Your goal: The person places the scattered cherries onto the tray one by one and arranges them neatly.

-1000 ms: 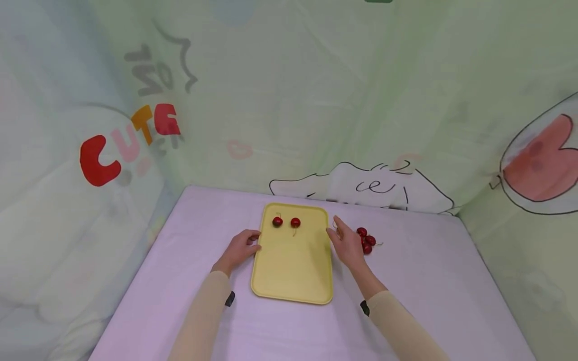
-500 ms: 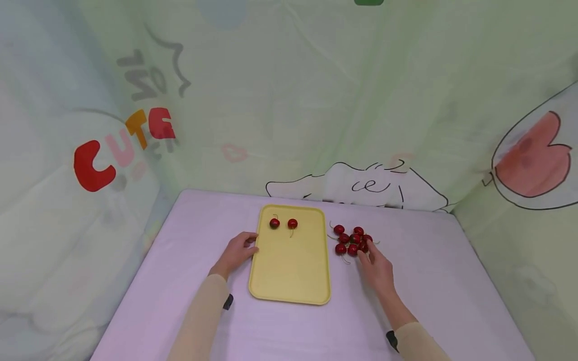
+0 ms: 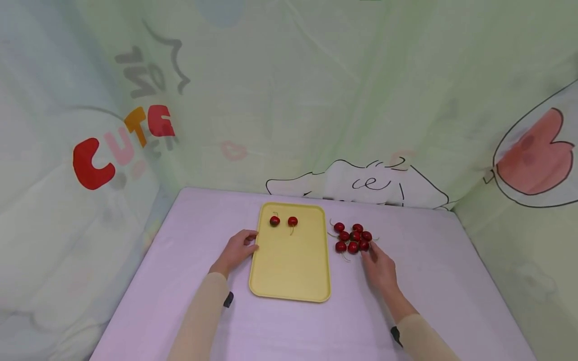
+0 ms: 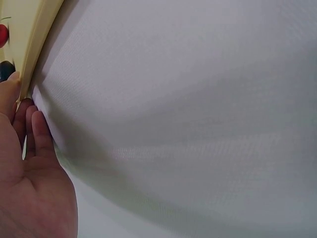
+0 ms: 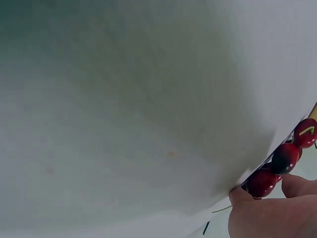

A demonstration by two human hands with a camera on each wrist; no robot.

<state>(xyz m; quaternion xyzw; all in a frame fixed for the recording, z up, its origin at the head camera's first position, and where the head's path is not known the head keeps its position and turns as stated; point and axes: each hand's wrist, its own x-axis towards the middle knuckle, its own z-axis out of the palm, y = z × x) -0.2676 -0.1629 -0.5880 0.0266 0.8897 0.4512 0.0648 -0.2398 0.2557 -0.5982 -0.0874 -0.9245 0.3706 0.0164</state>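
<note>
In the head view, a yellow tray [image 3: 291,271] lies on the table with two red cherries near its far end, a left one [image 3: 274,221] and a right one [image 3: 292,221]. My left hand [image 3: 235,251] grips the tray's left rim; in the left wrist view its thumb is at the rim, with fingers curled below. To the right of the tray sits a cluster of several stemmed cherries [image 3: 352,247]. At the cluster's near right side, my right hand [image 3: 381,268] holds a cherry [image 5: 261,183] between thumb and finger, which partly hide it.
A pale lilac cloth [image 3: 433,291] covers the table. Printed fabric walls [image 3: 271,100] stand behind it and on both sides.
My right hand has moved from the tray's right edge to the near right side of the cherry cluster, uncovering the cherries. My left hand has stayed at the tray rim.
</note>
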